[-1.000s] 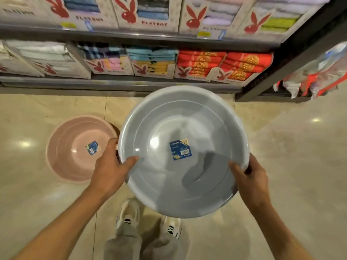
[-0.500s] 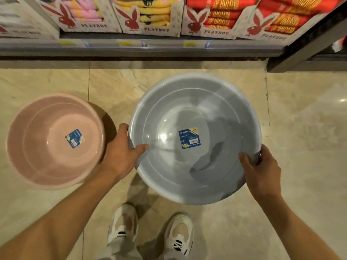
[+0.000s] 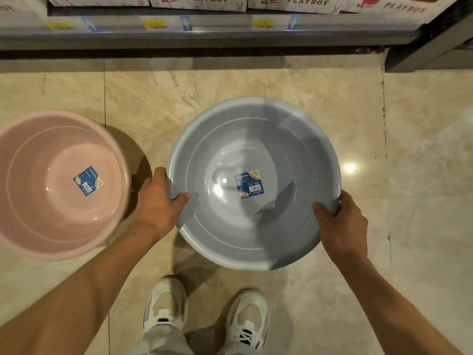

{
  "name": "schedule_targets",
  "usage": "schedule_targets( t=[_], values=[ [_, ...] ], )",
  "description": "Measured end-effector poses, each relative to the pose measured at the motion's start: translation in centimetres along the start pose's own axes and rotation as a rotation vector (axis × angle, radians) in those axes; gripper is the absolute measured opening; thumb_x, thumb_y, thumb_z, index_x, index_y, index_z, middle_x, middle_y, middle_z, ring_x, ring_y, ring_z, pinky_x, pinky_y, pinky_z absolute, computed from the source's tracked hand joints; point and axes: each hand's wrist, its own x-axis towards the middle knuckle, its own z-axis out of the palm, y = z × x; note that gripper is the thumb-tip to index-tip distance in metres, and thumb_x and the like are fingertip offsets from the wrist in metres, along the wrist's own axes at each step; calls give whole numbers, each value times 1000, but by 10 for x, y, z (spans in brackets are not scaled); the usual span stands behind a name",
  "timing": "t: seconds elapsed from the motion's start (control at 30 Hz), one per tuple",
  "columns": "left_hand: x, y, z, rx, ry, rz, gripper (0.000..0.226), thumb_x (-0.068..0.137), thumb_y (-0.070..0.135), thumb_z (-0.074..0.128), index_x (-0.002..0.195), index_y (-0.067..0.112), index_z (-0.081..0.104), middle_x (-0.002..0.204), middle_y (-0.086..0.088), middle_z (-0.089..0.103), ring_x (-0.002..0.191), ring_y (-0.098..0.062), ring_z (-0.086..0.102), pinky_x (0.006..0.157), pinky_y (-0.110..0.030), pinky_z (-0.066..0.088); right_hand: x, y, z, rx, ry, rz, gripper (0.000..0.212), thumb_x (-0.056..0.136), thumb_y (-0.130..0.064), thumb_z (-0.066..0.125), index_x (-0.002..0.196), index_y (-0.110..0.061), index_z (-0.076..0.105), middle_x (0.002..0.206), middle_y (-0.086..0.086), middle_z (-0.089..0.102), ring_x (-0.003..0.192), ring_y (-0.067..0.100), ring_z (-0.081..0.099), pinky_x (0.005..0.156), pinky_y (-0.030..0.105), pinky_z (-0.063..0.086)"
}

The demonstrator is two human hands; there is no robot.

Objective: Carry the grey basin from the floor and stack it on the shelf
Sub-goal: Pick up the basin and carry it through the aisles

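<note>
The round grey basin (image 3: 281,149) with a blue label in its bottom is low over the tiled floor, mouth up, in front of my feet. My left hand (image 3: 158,203) grips its left rim with the thumb inside. My right hand (image 3: 340,221) grips the right rim in the same way. Whether the basin rests on the floor I cannot tell. The bottom shelf (image 3: 204,34) runs along the top of the view, beyond the basin.
A pink basin (image 3: 30,175) with the same blue label stands on the floor at the left, close to my left hand. Boxed towels (image 3: 199,1) line the shelf. A dark shelf base (image 3: 430,47) juts out at the upper right. My white shoes (image 3: 166,303) are below the grey basin.
The view has tilted down and closer to the floor, so the upper shelves have left the frame. The grey basin has come lower, with both hands still on its rim.
</note>
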Motion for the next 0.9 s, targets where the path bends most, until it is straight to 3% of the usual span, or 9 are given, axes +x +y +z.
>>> schedule_targets(
  t=[0.1, 0.27, 0.33, 0.4, 0.43, 0.53, 0.63, 0.77, 0.9],
  values=[
    [8, -4, 4, 5, 5, -2, 39, 87, 24, 78, 105, 19, 44, 109, -11, 57, 92, -26, 54, 69, -33, 40, 4, -1, 12, -48, 12, 38, 42, 93, -29, 62, 131, -12, 56, 96, 0, 61, 80, 26, 57, 72, 38, 51],
    [17, -13, 13, -53, -24, 10, 39, 89, 20, 76, 106, 22, 41, 96, 3, 57, 82, -17, 58, 61, -26, 43, 12, 0, 23, -47, 46, 94, 41, 92, -27, 61, 129, -11, 52, 96, 4, 59, 84, 33, 58, 78, 51, 55],
    [17, -17, 15, -154, -46, -29, 45, 89, 19, 75, 113, 29, 38, 96, 10, 59, 80, -6, 60, 56, -19, 44, 12, 3, 23, -13, 31, 92, 40, 91, -26, 62, 127, -13, 50, 94, 3, 60, 82, 32, 61, 71, 45, 56],
    [18, -19, 14, -222, -73, -59, 52, 89, 19, 77, 120, 35, 38, 98, 12, 60, 82, -5, 62, 57, -19, 48, 15, 6, 19, 51, -40, 96, 41, 90, -26, 64, 127, -15, 50, 93, -2, 62, 79, 23, 62, 62, 33, 51],
    [19, -17, 12, -240, -91, -66, 53, 88, 19, 78, 122, 36, 40, 99, 11, 61, 85, -8, 65, 59, -23, 53, 18, 7, 16, 97, -91, 110, 41, 89, -24, 65, 126, -13, 52, 97, -2, 64, 83, 21, 63, 63, 32, 51],
    [21, -12, 3, -263, -147, -62, 50, 88, 15, 76, 123, 32, 46, 103, 8, 64, 94, -21, 68, 76, -46, 62, 26, 5, 8, 156, -184, 148, 37, 87, -15, 66, 123, -11, 61, 107, 9, 70, 97, 33, 66, 82, 50, 57],
    [15, -8, -6, -310, -140, -37, 46, 89, 12, 75, 120, 33, 49, 100, 6, 65, 90, -21, 70, 77, -49, 62, 24, -5, 3, 202, -157, 140, 36, 87, -11, 64, 123, -10, 61, 108, 11, 71, 99, 35, 66, 85, 51, 57],
    [-2, -13, -25, -372, -76, -22, 50, 86, 11, 78, 120, 36, 49, 98, 12, 67, 87, -10, 69, 67, -35, 60, 11, -25, -7, 234, -158, 103, 35, 88, -11, 64, 123, -14, 61, 109, 8, 70, 100, 32, 66, 87, 51, 56],
    [-26, -15, -64, -440, -15, -10, 50, 84, 14, 80, 105, 49, 51, 88, 28, 69, 76, 3, 68, 53, -20, 57, -7, -66, -25, 216, -172, 10, 33, 86, -14, 64, 118, -18, 62, 105, 3, 72, 96, 29, 67, 84, 47, 56]
  ],
)
